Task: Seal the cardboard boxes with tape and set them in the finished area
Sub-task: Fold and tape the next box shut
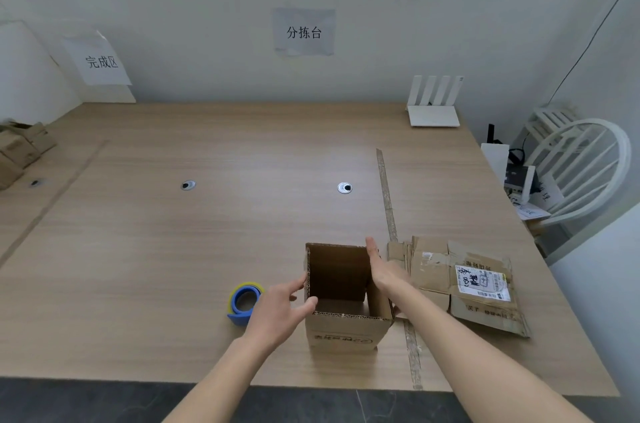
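Two bare forearms reach in over the near edge of the wooden table (207, 249) toward an open cardboard box (346, 329) that stands upright close to that edge, a little right of its middle. Its top is unsealed, with the far flap standing up so that the brown inside shows. On the box's left side, the left hand (277, 310) has its thumb hooked over the rim at the near left corner and its fingers curled against the left wall, so it grips the box there. At the other side, the right hand (382, 270) lies flat with straight fingers against the right wall and the raised flap, pressing rather than clasping. Just beside the left hand, a blue tape dispenser (244, 301) with a roll of tape sits on the table, partly hidden by the wrist. Right of the box, near the table's right edge, lies a stack of flattened cardboard boxes (460, 284), the top one bearing a white shipping label. From beside that stack a strip of worn tape (386, 194) runs along the tabletop from far to near. At the far left edge a few more cardboard boxes (20, 152) sit below a paper sign (100, 61) on the wall; a second paper sign (304, 32) hangs at the middle of the far wall. A white router (434, 104) stands at the far right corner.
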A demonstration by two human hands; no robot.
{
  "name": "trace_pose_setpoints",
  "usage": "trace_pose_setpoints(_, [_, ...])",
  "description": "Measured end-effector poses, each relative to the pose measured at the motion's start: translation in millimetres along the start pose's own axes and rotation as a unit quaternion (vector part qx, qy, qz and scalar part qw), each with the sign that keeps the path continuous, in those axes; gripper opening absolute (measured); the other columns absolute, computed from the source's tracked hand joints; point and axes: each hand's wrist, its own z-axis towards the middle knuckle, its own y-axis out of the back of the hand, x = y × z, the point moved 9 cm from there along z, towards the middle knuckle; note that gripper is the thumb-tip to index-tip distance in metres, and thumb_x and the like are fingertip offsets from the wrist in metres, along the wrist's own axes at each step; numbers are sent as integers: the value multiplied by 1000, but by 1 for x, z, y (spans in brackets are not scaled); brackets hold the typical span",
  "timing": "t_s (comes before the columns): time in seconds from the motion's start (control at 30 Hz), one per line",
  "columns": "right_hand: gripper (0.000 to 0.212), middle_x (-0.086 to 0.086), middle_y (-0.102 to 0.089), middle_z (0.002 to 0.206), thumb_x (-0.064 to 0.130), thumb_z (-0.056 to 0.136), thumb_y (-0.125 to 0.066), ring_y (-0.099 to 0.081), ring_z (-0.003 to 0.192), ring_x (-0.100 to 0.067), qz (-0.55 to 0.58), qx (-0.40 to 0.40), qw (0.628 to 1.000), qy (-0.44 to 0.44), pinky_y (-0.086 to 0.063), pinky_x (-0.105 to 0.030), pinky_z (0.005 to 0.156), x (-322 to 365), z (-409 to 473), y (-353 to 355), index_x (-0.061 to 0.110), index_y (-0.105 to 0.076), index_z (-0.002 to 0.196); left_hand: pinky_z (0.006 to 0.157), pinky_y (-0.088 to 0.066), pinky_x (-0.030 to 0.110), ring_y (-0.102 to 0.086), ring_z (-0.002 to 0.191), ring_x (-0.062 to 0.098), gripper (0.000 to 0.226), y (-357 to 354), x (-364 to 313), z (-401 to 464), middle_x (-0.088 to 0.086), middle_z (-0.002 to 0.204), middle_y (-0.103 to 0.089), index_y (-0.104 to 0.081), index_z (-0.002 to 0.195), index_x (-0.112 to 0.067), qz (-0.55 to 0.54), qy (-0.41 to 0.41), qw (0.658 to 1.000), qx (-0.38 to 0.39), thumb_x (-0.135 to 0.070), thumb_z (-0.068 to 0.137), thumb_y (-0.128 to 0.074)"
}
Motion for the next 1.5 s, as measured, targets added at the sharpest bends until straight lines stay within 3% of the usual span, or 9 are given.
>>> trace_pose_setpoints(0.17, [94,-3,-54,138,90,78,-40,-57,118,-23,75,91,979,168,-52,-50,100,12,-22,5,21,-43,143,82,-51,26,-64,81,4,56,9,13,0,-17,89,-72,-54,142,-40,-13,40,999,-13,-41,86,-63])
trace_pose_setpoints(0.27, [73,9,-45,145,50,89,-71,-56,117,-7,51,57,950,304,-49,-39,105,9,-33,9,34,-35,150,85,-51,24,-64,88,1,58,8,19,1,-17,88,-72,-53,144,-31,-26,45,998,-29,-39,88,-66])
trace_pose_setpoints(0.43, [68,19,-45,135,33,88,-76,-53,120,-10,-30,-30,908,416,-47,-33,102,22,-46,17,45,-38,143,90,-52,26,-62,90,2,58,12,10,1,-10,105,-72,-59,139,-24,-22,31,998,-54,-43,86,-73])
trace_pose_setpoints(0.53, [59,16,-46,143,44,88,-73,-55,127,-14,-92,-34,896,434,-48,-35,104,27,-48,10,41,-47,141,74,-43,4,-58,73,-13,52,15,0,-5,-26,93,-60,-64,133,-25,-33,19,996,-75,-36,84,-78])
trace_pose_setpoints(0.73, [64,9,-21,166,55,94,-61,-49,138,-25,-168,-38,882,438,-48,-43,104,25,-58,6,47,-33,151,73,-42,3,-61,78,-17,53,15,-4,-7,-30,94,-63,-61,132,-38,-68,-1,995,-76,-32,81,-79])
trace_pose_setpoints(0.93, [103,20,11,167,88,78,-46,-24,152,-18,-263,-28,889,374,-49,-47,98,27,-55,9,49,7,157,84,-42,8,-50,102,-20,73,6,9,-9,-29,122,-56,-41,148,-39,-71,0,996,-61,-46,84,-76])
trace_pose_setpoints(1.17, [99,10,-17,168,81,85,-47,-37,147,-21,-241,5,908,343,-48,-47,100,27,-51,4,53,21,152,81,-43,4,-54,114,-9,64,-2,20,-9,-22,137,-56,-43,150,-33,-98,15,994,-41,-20,92,-66])
trace_pose_setpoints(1.33, [145,4,-22,166,85,57,-72,-46,140,-28,-276,49,906,318,-46,-46,102,30,-50,-4,45,32,150,86,-50,15,-61,110,1,74,-4,17,-8,-22,141,-53,-39,145,-50,-157,24,987,40,-11,87,-65])
trace_pose_setpoints(1.5, [165,-4,-11,169,82,45,-81,-39,146,-28,-316,88,894,304,-40,-48,109,32,-49,-14,38,45,143,98,-52,29,-59,113,8,100,-17,12,-6,-20,146,-46,-25,154,-48,-83,25,988,127,-45,70,-80])
